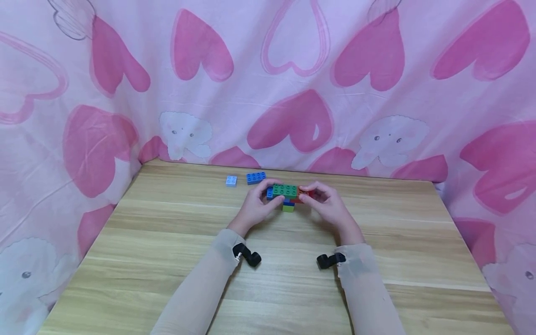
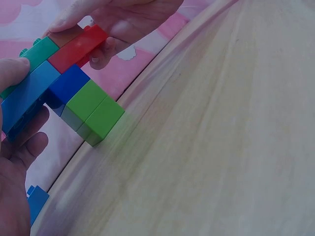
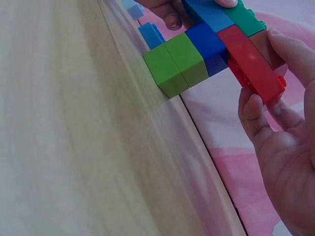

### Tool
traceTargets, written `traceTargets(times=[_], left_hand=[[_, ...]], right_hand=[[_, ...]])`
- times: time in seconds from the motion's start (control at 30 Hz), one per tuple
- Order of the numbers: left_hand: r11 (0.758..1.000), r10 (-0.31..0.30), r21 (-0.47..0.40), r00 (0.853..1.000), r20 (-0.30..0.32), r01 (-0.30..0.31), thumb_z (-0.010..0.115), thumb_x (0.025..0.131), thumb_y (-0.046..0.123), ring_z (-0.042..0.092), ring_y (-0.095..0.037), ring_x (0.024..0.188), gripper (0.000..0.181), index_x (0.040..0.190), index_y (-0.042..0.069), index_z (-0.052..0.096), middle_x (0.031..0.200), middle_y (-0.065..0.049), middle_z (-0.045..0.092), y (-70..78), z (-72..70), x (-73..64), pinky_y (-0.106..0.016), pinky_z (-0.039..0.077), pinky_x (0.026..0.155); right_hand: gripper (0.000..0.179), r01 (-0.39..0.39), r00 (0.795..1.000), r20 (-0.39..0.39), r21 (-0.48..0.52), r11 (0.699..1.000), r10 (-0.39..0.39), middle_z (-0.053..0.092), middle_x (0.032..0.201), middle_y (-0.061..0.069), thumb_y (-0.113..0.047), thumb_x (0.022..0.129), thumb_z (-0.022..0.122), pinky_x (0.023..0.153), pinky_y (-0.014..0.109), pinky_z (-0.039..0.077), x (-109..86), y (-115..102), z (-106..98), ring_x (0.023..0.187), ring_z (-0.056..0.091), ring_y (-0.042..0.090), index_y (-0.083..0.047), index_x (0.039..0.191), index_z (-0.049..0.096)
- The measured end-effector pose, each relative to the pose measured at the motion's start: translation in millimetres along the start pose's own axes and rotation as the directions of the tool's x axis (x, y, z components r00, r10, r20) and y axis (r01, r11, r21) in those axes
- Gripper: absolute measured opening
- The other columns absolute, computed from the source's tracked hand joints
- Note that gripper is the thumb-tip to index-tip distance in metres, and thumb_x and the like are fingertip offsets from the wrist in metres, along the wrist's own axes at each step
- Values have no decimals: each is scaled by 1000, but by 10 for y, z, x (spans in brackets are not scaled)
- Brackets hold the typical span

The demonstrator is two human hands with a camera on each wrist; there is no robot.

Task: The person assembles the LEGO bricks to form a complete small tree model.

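Observation:
In the head view both hands hold one stack of toy building bricks between them. A green brick (image 1: 285, 190) lies on top, beside a brownish-red brick (image 3: 268, 47). Beneath these, a blue brick (image 2: 30, 91) and a red brick (image 3: 251, 61) lie end to end. A dark blue brick (image 2: 69, 84) and two lime green bricks (image 2: 96, 114) form a narrow column below them. My left hand (image 1: 258, 207) grips the blue and green end, thumb on the green brick's side. My right hand (image 1: 332, 209) pinches the red end, fingertips underneath and thumb at the brownish-red brick.
Behind my left hand, a loose blue brick (image 1: 256, 177) and a small light blue brick (image 1: 231, 181) lie on the wooden table (image 1: 289, 288). A pink heart-patterned curtain (image 1: 289, 121) hangs along the table's back edge and both sides.

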State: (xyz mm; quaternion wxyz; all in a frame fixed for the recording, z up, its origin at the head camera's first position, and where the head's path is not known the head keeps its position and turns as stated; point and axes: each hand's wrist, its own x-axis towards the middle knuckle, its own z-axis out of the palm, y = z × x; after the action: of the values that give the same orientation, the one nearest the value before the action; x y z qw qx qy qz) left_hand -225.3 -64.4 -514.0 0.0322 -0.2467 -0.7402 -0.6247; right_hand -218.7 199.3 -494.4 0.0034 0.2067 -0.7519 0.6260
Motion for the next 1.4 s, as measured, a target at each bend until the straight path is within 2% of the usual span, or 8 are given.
traceTargets(times=[0.2,0.33,0.5,0.63,0.87,1.0,1.2,1.4], left_hand=[[1000,6,-3,1000,-2,-6,76,105,15,69,-26,116,44,144,4,62,137,-5,68,-19,-12,-4,-39,60,103],[1000,2,-4,1000,-3,-2,77,104,15,70,-27,115,44,144,5,62,137,-5,68,-22,-2,-1,-38,61,101],[1000,3,-2,1000,-1,-3,77,104,15,71,-26,115,45,145,4,62,138,-6,68,-30,5,8,-37,62,99],[1000,1,2,1000,-5,-1,77,104,16,70,-25,116,42,144,9,64,139,-5,67,-34,6,11,-37,62,99],[1000,13,4,1000,0,-13,77,104,15,70,-24,116,45,145,2,61,138,-5,67,-34,-5,5,-36,61,100],[1000,17,-2,1000,3,-17,77,104,14,70,-24,117,46,145,1,61,138,-5,67,-32,-9,6,-35,61,100],[1000,21,-9,1000,5,-21,77,104,13,70,-25,117,45,144,0,61,139,-6,66,-35,-11,8,-35,62,99],[1000,22,-20,1000,6,-22,77,104,11,69,-26,118,45,144,-1,61,140,-7,66,-41,-7,8,-36,62,100]], right_hand=[[22,1,1000,3,23,1000,-2,73,125,9,-3,104,75,88,24,59,12,29,12,105,66,21,-1,126,73],[26,-22,1000,-6,62,998,22,71,127,4,-6,106,72,93,23,58,1,77,10,111,65,20,-1,132,71],[36,-53,999,-7,106,993,54,68,138,8,-7,107,71,102,24,56,-14,135,6,123,64,20,-1,142,67],[45,-83,996,-11,110,990,85,66,145,11,-11,107,73,104,23,54,-24,157,4,127,64,19,-7,150,63],[44,-89,996,-3,128,988,90,67,139,13,-7,103,77,101,25,57,-21,168,29,122,65,21,-4,145,66],[44,-137,990,-6,118,983,139,69,133,9,-9,102,78,98,23,58,-23,161,44,117,66,18,-3,144,67],[49,-216,976,16,136,967,216,67,138,13,-14,101,81,101,24,57,-26,162,63,120,67,20,-8,147,65],[50,-217,976,27,147,965,216,65,140,15,-13,102,80,102,24,57,-27,160,66,122,67,21,-6,149,63]])
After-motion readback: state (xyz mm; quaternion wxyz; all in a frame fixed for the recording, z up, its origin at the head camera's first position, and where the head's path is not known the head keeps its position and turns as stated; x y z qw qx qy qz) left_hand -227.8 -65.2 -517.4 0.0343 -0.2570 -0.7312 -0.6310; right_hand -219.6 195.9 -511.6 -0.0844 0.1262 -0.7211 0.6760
